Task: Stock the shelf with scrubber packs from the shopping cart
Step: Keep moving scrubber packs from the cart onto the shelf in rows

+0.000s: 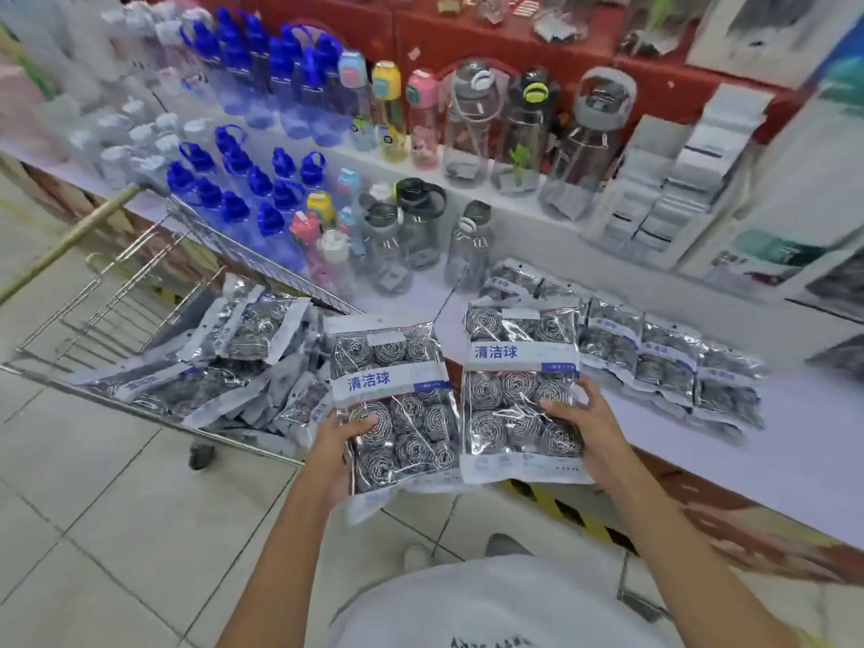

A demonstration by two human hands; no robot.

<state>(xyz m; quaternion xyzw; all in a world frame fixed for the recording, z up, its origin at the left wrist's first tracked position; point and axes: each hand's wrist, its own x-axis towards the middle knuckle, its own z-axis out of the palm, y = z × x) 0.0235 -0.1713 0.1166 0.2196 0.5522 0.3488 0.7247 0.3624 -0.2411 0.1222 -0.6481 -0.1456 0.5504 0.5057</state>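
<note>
My left hand [337, 441] grips the lower left edge of one clear scrubber pack [397, 399] full of steel-wool balls, with a blue and white label. My right hand [590, 427] grips a second scrubber pack [516, 390] by its lower right side. Both packs hang in the air between the wire shopping cart [140, 282] on the left and the white shelf [795, 413] on the right. Several more packs [224, 367] lie heaped in the cart. A row of packs [664, 357] lies on the shelf just right of my right hand.
Blue-capped and clear water bottles [262, 189] and large grey jugs [472, 128] fill the shelves behind. White boxed goods [678, 180] stand at the back right. Yellow-black hazard tape [561, 507] marks the shelf base. Tiled floor [117, 530] spreads below left.
</note>
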